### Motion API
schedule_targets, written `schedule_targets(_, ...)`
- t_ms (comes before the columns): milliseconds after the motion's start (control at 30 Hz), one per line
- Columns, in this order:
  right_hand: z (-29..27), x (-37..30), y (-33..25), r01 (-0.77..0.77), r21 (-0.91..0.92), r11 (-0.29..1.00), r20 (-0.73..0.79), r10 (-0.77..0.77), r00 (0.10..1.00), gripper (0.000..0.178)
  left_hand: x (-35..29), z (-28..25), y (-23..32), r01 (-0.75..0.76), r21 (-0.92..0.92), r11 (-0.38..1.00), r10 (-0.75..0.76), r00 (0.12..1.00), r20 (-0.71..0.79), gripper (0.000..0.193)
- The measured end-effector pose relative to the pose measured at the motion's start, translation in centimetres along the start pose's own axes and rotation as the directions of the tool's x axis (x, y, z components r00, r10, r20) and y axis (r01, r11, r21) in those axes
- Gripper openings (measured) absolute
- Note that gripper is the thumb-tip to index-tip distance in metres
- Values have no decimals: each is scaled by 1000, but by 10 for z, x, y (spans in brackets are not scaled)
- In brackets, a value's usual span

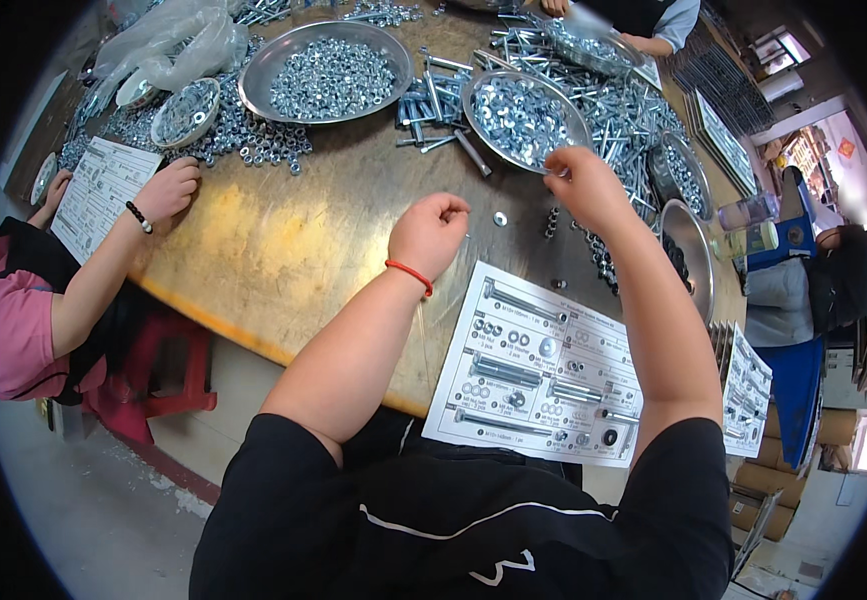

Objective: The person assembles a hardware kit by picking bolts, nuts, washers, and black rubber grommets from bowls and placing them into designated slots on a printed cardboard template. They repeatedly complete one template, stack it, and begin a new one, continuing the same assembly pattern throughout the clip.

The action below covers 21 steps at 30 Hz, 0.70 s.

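My left hand, with a red cord on its wrist, hovers over the table with its fingers curled together; what they hold, if anything, is hidden. A single flat washer lies on the tabletop just to its right. My right hand is at the near rim of a metal bowl of washers. Its thumb and fingertips are pinched, and I cannot make out anything between them. In front of me a printed sheet with pictures of bolts, nuts and washers overhangs the table's near edge.
A large metal bowl of nuts stands at the far left of the washers. Loose bolts heap up behind my right hand. Another metal bowl sits beyond my right forearm. Co-workers' hands rest at the left and far side.
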State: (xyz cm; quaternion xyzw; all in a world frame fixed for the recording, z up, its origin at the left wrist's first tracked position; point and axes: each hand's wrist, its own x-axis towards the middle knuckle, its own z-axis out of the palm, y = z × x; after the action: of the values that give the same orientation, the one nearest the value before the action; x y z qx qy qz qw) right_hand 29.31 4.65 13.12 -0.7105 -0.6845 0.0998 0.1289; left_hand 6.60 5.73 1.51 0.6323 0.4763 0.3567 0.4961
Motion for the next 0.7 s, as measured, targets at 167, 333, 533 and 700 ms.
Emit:
schedule_targets(167, 33, 81, 23, -68, -148, 987, -65, 59, 996, 21, -1, 0, 12, 68, 22, 997, -68, 997, 24, 19)
schedule_targets(333, 56, 112, 5, -163, -248, 955, -82, 147, 986, 18, -1, 1, 10, 36, -6, 999, -36, 999, -22, 17)
schedule_targets(533, 66, 117, 7, -140, -274, 952, -147, 102, 984, 17, -2, 1, 11, 39, 22, 999, -38, 998, -50, 17)
schedule_targets(700, 69, 116, 12, -169, -266, 949, -188, 121, 975, 18, -2, 0, 13, 58, 48, 997, -57, 998, -31, 18)
